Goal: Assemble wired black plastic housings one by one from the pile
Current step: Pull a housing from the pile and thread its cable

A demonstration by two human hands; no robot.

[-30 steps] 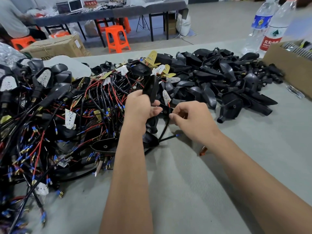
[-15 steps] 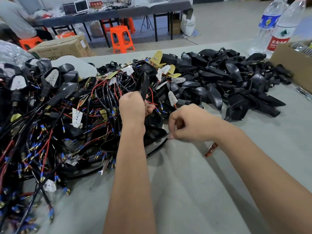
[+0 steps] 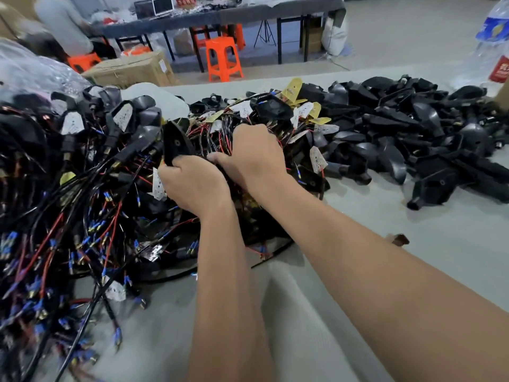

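A black plastic housing [image 3: 175,144] stands upright in the grip of my left hand [image 3: 192,183], above the tangled pile of wired housings [image 3: 82,205] with red and black wires and blue connectors. My right hand [image 3: 256,158] sits just right of it, fingers curled down into the wires at the pile's middle; what they hold is hidden. A second pile of bare black housings [image 3: 407,139] lies to the right.
The grey cloth table [image 3: 371,230] lies bare near me on the right, with a small brown piece [image 3: 399,239] on it. Water bottles [image 3: 493,42] stand at the far right. A cardboard box [image 3: 132,68], orange stools [image 3: 223,59] and a seated person [image 3: 63,26] lie beyond.
My right hand moved up and left from the table edge into the wire pile. My left hand shifted the housing leftward, and the view swung closer to the pile.
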